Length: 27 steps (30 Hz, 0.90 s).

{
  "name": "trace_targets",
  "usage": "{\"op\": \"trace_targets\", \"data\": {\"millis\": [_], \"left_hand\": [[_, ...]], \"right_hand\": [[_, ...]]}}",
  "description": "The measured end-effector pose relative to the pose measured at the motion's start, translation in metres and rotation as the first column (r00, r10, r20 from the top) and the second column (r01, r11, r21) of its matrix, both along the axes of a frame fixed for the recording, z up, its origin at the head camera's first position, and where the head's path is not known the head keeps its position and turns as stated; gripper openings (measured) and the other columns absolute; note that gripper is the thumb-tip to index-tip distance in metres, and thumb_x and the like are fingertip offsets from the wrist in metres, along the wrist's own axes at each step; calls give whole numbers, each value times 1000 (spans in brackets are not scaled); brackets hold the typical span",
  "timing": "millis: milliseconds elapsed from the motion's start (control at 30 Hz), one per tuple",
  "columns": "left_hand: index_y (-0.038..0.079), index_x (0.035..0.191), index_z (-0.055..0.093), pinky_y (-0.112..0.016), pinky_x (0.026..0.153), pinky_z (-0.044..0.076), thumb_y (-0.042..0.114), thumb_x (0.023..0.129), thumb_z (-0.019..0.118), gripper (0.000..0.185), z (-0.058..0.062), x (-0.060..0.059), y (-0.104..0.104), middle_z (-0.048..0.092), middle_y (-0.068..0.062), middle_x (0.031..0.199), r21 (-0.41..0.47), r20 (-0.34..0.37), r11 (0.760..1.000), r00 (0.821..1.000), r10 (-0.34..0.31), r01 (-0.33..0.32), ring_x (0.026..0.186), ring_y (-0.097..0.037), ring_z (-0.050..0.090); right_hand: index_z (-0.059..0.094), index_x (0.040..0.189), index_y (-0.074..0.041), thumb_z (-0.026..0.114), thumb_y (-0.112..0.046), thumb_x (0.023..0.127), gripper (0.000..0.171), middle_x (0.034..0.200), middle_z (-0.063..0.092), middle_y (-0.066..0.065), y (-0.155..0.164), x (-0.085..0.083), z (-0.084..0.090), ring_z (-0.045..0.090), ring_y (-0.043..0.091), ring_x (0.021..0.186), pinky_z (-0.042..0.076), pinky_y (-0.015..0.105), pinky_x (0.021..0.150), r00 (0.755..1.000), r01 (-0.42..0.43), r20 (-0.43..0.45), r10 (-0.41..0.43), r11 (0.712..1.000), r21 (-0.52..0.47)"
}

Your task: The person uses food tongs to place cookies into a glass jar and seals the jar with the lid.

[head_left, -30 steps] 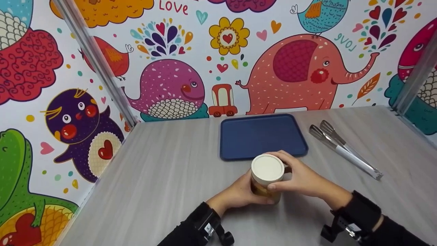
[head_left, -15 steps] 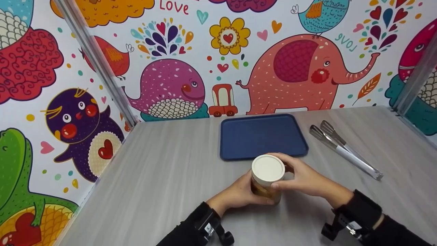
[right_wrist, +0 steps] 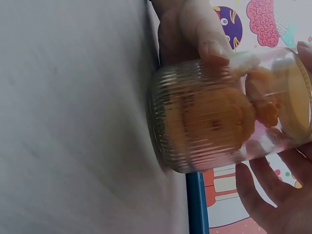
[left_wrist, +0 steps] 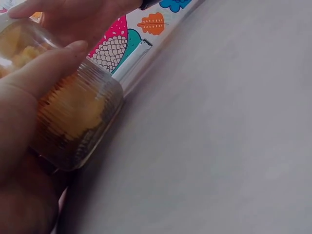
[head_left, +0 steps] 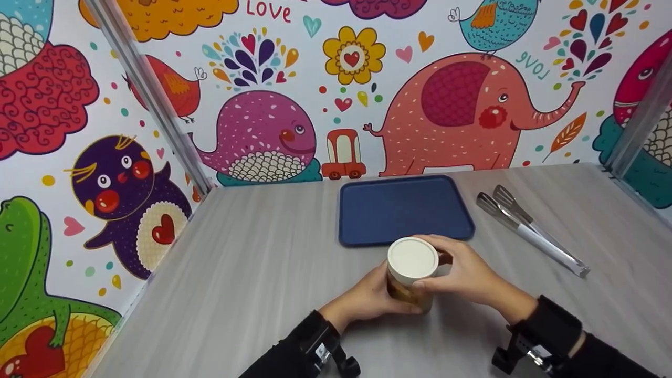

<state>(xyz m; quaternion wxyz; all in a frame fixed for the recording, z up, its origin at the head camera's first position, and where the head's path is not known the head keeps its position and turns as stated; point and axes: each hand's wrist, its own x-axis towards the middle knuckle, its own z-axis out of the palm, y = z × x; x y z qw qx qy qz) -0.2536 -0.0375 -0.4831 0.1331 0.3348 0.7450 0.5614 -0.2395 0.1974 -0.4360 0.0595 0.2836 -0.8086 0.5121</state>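
Observation:
A clear glass jar [right_wrist: 209, 114] with a ribbed lower part stands on the table, topped by a cream lid [head_left: 413, 258]. Through its wall, orange-brown biscuit-like pieces [left_wrist: 73, 109] show. My left hand [head_left: 367, 296] grips the jar low down, thumb across the near side. At the top, my right hand [head_left: 462, 270] holds the lid by its edge, thumb in front and fingers behind. In the right wrist view, some right-hand fingers [right_wrist: 273, 190] stand spread beside the glass.
A dark blue tray [head_left: 404, 210] lies behind the jar. Metal tongs [head_left: 533, 231] rest on the table [head_left: 247, 262] to the right. A wall with printed cartoon animals [head_left: 446, 115] closes off the back, and another panel rises at the left.
The jar stays in place in my left hand's grip. My right hand and wrist shift very slightly around the lid.

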Motion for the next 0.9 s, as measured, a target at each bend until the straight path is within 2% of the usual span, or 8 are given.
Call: {"op": "trace_targets", "data": {"millis": [267, 367, 500, 600, 733, 800, 900], "left_hand": [[24, 163, 34, -32, 123, 32, 17, 77, 98, 107, 1, 0, -1, 54, 11, 153, -27, -20, 999, 1000, 19, -20, 142, -7, 48], [24, 163, 35, -32, 122, 33, 18, 77, 98, 107, 0, -1, -1, 54, 10, 152, -23, -23, 999, 999, 27, -28, 141, -7, 49], [24, 162, 36, -31, 122, 33, 17, 78, 97, 105, -3, -3, -1, 55, 11, 151, -19, -7, 1000, 1000, 8, -8, 140, -7, 49], [24, 161, 38, -31, 121, 35, 17, 78, 97, 102, -5, -3, -2, 56, 11, 149, -25, 6, 1000, 1000, -11, 11, 138, -7, 51], [23, 156, 44, -30, 118, 39, 19, 77, 97, 95, -4, -4, -4, 59, 12, 143, -61, -14, 998, 1000, -14, 13, 133, -6, 54], [23, 154, 47, -30, 116, 40, 21, 77, 98, 93, -3, -4, -4, 60, 12, 141, -81, -35, 997, 999, -9, 6, 131, -6, 56], [21, 154, 47, -29, 116, 41, 22, 76, 98, 93, -2, -4, -3, 61, 12, 141, -94, -55, 996, 998, 2, -7, 130, -5, 56]], "right_hand": [[71, 137, -9, 99, -25, 74, 71, 131, 73, 5, -5, 3, 1, 65, 9, 113, 59, 32, 85, 997, 76, -31, -75, 997, 9], [70, 137, -8, 99, -24, 74, 71, 130, 73, 5, -7, 2, -1, 65, 10, 113, 58, 31, 87, 997, 68, -36, -68, 998, -3], [68, 138, -9, 96, -20, 77, 69, 128, 69, 2, -6, 0, -5, 63, 12, 114, 54, 28, 94, 1000, -5, -23, 5, 1000, -18], [64, 142, -9, 94, -17, 78, 70, 131, 67, 4, -3, -3, -7, 61, 12, 118, 49, 26, 101, 995, -97, 16, 97, 995, -32], [51, 156, -8, 89, -13, 83, 83, 149, 59, 10, 1, -6, -9, 54, 12, 135, 40, 24, 111, 962, -236, 120, 247, 967, -95], [45, 160, -8, 87, -11, 85, 87, 156, 54, 12, 3, -8, -9, 51, 11, 140, 38, 23, 113, 946, -263, 159, 283, 956, -132], [49, 157, -4, 87, -11, 85, 82, 152, 57, 16, 3, -9, -9, 53, 10, 137, 40, 23, 111, 951, -251, 151, 271, 958, -140]]}}
